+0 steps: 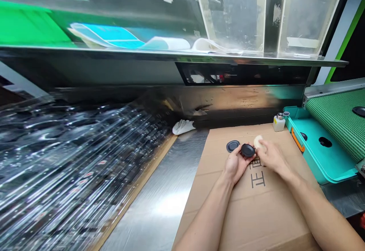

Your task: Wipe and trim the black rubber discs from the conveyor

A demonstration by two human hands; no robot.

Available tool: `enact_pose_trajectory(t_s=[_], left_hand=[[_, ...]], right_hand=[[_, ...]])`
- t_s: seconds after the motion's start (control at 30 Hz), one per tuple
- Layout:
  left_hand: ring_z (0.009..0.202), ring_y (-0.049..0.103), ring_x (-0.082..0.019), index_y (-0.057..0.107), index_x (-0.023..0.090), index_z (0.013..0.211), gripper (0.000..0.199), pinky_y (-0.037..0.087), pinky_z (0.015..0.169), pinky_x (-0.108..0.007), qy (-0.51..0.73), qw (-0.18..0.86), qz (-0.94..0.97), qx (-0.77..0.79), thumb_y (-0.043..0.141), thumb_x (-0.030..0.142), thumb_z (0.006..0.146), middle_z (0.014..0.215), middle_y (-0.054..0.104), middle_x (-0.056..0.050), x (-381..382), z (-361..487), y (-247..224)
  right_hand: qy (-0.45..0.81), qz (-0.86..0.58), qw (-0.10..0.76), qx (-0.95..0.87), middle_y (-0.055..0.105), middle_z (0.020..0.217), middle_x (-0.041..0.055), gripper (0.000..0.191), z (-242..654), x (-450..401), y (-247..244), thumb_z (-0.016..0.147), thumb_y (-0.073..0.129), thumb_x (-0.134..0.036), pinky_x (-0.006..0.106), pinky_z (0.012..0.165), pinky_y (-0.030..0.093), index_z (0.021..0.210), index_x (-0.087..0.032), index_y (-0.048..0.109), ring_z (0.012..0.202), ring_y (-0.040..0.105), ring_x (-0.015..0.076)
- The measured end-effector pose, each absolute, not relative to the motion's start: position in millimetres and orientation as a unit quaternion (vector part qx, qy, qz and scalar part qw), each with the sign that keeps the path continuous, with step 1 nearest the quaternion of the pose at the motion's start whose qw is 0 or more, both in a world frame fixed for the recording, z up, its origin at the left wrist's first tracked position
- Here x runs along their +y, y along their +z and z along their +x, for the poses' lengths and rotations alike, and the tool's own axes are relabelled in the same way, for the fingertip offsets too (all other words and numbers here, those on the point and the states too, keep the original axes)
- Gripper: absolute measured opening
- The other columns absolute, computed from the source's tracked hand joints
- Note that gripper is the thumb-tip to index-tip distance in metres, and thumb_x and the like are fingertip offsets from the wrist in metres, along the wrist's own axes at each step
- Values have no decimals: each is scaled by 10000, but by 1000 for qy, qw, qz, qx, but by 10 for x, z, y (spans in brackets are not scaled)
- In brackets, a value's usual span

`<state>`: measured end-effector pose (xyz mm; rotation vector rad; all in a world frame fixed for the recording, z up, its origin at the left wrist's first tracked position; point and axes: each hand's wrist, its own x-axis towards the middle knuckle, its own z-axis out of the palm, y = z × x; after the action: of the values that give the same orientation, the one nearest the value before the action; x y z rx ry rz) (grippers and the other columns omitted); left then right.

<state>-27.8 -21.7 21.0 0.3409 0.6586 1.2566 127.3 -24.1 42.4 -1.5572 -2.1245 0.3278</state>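
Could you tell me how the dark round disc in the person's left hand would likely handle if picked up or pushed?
The dark round disc looks thin and flat, so it would probably slide rather than tip. Its sheen suggests a somewhat slippery face. Held easily in the left hand, it seems light, though stiffness cannot be told.

- Round plastic disc (248, 150) in the left hand (236, 163): plain black
- Round plastic disc (233, 146) beside it: dark grey, with a paler rim
- Soft pad (258, 142) at the right hand (273, 156): cream, maybe off-white; too small to tell
- Corrugated cardboard sheet (228, 209): tan, with black printed characters
- Plastic tray (333, 163): teal, with an orange latch (298, 140)
- Woven conveyor belt (336, 122): green, finely ribbed
- Plastic bottle (278, 125): white, with a silver cap (280, 116)
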Motion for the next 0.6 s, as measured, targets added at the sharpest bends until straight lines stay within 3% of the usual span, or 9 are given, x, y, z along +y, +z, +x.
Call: enact_pose_trajectory(t_s=[0.1, 0.17, 0.27, 0.47, 0.6], left_hand=[[978, 701, -250, 640, 130, 1030, 280, 567, 902, -415, 567, 768, 145, 260, 422, 296, 973, 1052, 718, -145, -213, -253, 178], [1022, 691, -255, 645, 132, 1041, 324, 555, 936, -422, 571, 765, 152, 254, 396, 333, 993, 1089, 715, -147, -215, -246, 160], [1063, 679, -243, 649, 123, 1019, 338, 541, 972, -400, 586, 745, 163, 274, 367, 309, 1012, 1103, 716, -147, -210, -229, 125], [1094, 677, -253, 637, 124, 994, 262, 556, 958, -400, 575, 747, 154, 297, 414, 263, 995, 1122, 711, -157, -200, -239, 98], [1112, 677, -287, 612, 113, 1084, 275, 589, 897, -431, 563, 756, 136, 303, 390, 251, 997, 1198, 678, -203, -219, -321, 182]], right_hand=[[88, -508, 212, -830, 652, 1137, 117, 321, 982, -449, 401, 890, 539, -239, 330, 904, 446, 1185, -204, 661, 1032, 580, 256], [52, -528, 192, -825, 598, 1230, 160, 377, 884, -497, 403, 900, 514, -222, 367, 923, 446, 1258, -181, 624, 1082, 543, 286], [50, -582, 164, -795, 598, 1195, 185, 368, 873, -474, 420, 934, 455, -211, 382, 936, 447, 1256, -147, 621, 1091, 530, 295], [41, -561, 162, -811, 584, 1250, 193, 371, 1001, -366, 342, 930, 473, -215, 393, 965, 432, 1269, -148, 608, 1138, 515, 303], [43, -644, 151, -749, 619, 1153, 190, 280, 1296, -190, 374, 944, 480, -232, 396, 917, 437, 1118, -142, 680, 1077, 539, 300]])
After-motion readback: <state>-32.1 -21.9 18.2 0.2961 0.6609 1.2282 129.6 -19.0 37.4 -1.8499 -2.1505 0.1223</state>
